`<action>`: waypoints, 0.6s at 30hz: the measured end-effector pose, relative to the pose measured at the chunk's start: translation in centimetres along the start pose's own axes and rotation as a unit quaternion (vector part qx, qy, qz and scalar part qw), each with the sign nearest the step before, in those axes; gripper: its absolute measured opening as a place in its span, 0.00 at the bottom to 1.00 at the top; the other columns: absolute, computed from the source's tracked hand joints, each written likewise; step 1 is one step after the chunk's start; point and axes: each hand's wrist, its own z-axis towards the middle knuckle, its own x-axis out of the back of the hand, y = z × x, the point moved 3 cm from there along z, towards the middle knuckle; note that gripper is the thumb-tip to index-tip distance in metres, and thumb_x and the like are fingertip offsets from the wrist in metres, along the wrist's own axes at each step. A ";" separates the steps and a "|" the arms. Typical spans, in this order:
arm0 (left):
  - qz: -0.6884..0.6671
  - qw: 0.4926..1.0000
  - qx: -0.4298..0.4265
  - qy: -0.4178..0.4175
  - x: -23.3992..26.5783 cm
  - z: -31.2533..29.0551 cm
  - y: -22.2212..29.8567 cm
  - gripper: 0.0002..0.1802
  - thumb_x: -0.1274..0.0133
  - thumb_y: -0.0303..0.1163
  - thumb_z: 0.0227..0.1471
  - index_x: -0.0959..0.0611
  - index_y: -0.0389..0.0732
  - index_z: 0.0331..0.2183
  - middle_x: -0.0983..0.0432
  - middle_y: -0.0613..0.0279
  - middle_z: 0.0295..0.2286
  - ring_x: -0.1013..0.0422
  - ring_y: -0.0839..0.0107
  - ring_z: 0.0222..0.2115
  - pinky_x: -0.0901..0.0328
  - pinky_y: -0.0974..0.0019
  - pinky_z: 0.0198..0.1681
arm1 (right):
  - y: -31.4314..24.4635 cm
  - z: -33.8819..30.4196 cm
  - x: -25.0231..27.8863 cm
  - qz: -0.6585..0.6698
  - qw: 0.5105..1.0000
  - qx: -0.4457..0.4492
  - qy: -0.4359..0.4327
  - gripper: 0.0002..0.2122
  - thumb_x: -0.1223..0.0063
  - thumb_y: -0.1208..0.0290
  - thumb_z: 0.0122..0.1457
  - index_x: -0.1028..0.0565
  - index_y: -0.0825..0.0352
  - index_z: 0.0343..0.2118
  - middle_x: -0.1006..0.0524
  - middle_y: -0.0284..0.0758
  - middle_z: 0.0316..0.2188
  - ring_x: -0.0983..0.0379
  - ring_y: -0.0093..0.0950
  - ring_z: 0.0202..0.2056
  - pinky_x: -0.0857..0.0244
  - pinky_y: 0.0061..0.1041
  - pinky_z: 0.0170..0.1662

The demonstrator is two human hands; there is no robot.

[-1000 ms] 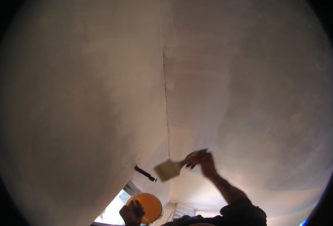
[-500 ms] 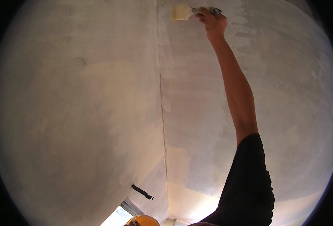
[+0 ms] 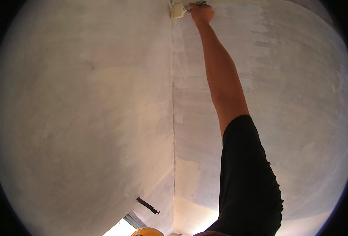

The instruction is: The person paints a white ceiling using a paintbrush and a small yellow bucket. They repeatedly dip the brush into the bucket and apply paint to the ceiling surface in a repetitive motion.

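The right hand [image 3: 202, 15] clasps the brush [image 3: 178, 11] high beside the left edge [image 3: 173, 98] of the wall [image 3: 300, 98], its long axis running leftward from the grip; the left hand is unseen, its state untellable.

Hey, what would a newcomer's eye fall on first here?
At top centre, the bare right hand grips a flat, cream-bristled paintbrush near the dark crease between two pale surfaces. Lower down, left of centre, a slim black bar sits above a rounded orange bucket.
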 end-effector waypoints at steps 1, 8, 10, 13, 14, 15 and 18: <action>-0.020 0.999 0.020 -0.023 0.0 0.3 0.0 0.19 0.60 0.34 0.44 0.23 0.40 0.39 0.25 0.61 0.25 0.34 0.70 0.18 0.39 0.69 0.20 | -0.2 0.2 -0.2 -0.026 0.997 0.068 0.015 0.16 0.41 0.59 0.41 0.21 0.72 0.22 0.21 0.45 0.23 0.22 0.41 0.29 0.28 0.34 0.35; -0.049 0.995 0.082 -0.007 -1.6 1.2 0.8 0.21 0.59 0.34 0.41 0.23 0.39 0.38 0.26 0.63 0.24 0.36 0.72 0.17 0.42 0.71 0.19 | 1.5 5.5 4.5 -0.195 0.959 0.186 0.091 0.18 0.42 0.54 0.43 0.22 0.67 0.26 0.20 0.43 0.27 0.23 0.40 0.34 0.31 0.40 0.39; -0.072 0.993 0.084 -0.048 0.2 1.8 0.6 0.20 0.59 0.35 0.42 0.23 0.38 0.38 0.26 0.63 0.24 0.38 0.72 0.16 0.43 0.71 0.18 | 1.1 6.3 10.1 -0.058 0.984 0.165 0.031 0.14 0.46 0.57 0.47 0.23 0.63 0.17 0.22 0.34 0.15 0.24 0.33 0.21 0.30 0.34 0.29; -0.094 0.984 0.094 -0.120 2.2 2.7 0.6 0.20 0.60 0.35 0.44 0.23 0.38 0.39 0.26 0.63 0.24 0.40 0.74 0.15 0.45 0.72 0.17 | -0.2 7.6 17.5 -0.008 0.989 0.146 0.016 0.14 0.45 0.59 0.45 0.22 0.65 0.14 0.23 0.35 0.13 0.26 0.30 0.16 0.30 0.30 0.24; -0.086 0.986 0.097 -0.107 2.5 3.1 0.5 0.20 0.59 0.36 0.44 0.23 0.38 0.39 0.26 0.62 0.24 0.41 0.74 0.14 0.46 0.72 0.16 | -0.7 8.3 19.2 -0.036 0.986 0.162 0.031 0.14 0.45 0.60 0.45 0.22 0.65 0.13 0.24 0.35 0.12 0.26 0.30 0.16 0.30 0.30 0.24; -0.075 0.985 0.115 -0.109 2.0 4.2 0.0 0.20 0.59 0.36 0.45 0.23 0.38 0.39 0.26 0.62 0.24 0.42 0.75 0.14 0.46 0.72 0.16 | -1.8 10.0 22.1 -0.076 0.977 0.193 0.052 0.13 0.45 0.61 0.45 0.22 0.66 0.13 0.24 0.35 0.12 0.26 0.29 0.15 0.30 0.31 0.24; -0.071 0.988 0.116 -0.067 -1.0 3.0 1.1 0.20 0.60 0.36 0.47 0.23 0.38 0.40 0.27 0.61 0.24 0.42 0.75 0.14 0.47 0.72 0.16 | -2.1 11.8 27.3 -0.107 0.975 0.187 0.058 0.13 0.44 0.62 0.45 0.22 0.67 0.14 0.24 0.36 0.12 0.27 0.28 0.15 0.31 0.30 0.23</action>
